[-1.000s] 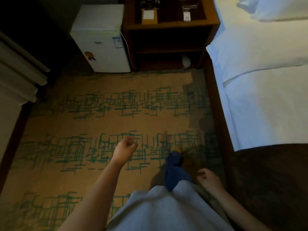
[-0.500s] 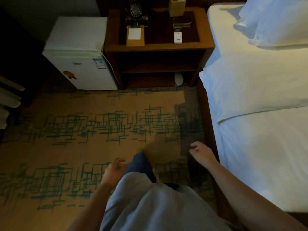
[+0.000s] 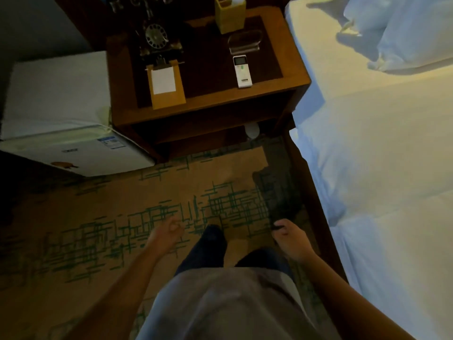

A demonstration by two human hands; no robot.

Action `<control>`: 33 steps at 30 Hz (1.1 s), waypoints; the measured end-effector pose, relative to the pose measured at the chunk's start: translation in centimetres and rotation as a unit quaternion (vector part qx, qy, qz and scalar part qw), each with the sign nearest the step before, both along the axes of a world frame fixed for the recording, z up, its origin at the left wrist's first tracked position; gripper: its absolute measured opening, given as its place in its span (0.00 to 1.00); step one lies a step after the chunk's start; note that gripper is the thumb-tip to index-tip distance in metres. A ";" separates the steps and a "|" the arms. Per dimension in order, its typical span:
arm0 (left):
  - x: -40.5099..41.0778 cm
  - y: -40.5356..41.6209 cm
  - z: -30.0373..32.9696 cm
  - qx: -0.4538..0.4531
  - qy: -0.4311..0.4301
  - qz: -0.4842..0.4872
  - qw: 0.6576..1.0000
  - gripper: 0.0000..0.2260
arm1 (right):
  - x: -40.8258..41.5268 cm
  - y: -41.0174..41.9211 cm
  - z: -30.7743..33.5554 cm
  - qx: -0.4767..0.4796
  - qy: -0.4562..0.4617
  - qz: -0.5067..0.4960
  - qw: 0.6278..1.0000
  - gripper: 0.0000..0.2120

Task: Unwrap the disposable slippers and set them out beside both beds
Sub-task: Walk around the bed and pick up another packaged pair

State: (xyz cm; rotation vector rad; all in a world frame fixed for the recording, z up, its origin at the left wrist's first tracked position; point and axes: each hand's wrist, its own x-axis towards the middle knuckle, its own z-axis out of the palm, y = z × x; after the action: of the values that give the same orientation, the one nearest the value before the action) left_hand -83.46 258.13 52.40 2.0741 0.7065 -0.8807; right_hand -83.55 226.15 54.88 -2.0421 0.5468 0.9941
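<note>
I stand on the patterned carpet facing a wooden nightstand. A small white object, perhaps wrapped slippers, sits on the nightstand's lower shelf at its right end; I cannot tell what it is. My left hand hangs low over the carpet, fingers loosely curled, holding nothing. My right hand hangs beside the bed's dark wooden frame, fingers relaxed and empty. The bed with white linen lies to the right.
A white mini fridge stands left of the nightstand. On the nightstand top are an old dial telephone, a notepad holder, a white remote, a clear tray and a yellow box. A pillow lies at the bed's head.
I have walked toward the nightstand, which now looks much closer and larger. Both hands have stayed low and empty, swinging with my steps.
</note>
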 end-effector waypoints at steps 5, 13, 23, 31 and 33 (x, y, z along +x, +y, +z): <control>9.1 -1.4 -2.4 0.005 -0.017 -0.008 1.000 0.10 | 4.3 0.0 -4.6 0.005 0.023 -0.022 0.999 0.16; 18.0 -4.7 -14.8 0.003 -0.053 0.030 0.998 0.10 | 12.8 -3.2 -18.8 0.002 0.088 0.044 0.995 0.18; 22.3 -8.1 -35.2 -0.017 -0.021 -0.016 1.000 0.14 | 22.5 -4.7 -37.8 -0.035 0.071 0.080 0.994 0.18; 28.9 -10.7 -50.5 -0.011 -0.092 -0.077 0.993 0.14 | 29.0 -3.6 -54.1 -0.051 -0.069 0.074 0.994 0.17; 30.6 -11.5 -53.9 -0.018 -0.123 -0.114 0.986 0.15 | 31.3 -3.2 -57.4 -0.048 -0.106 0.061 0.991 0.17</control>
State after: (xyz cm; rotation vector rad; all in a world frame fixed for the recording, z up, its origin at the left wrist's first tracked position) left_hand -52.83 246.68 -1.48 2.2112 0.3229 -0.7348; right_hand -52.28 222.92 -2.50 -2.2571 0.3672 0.8205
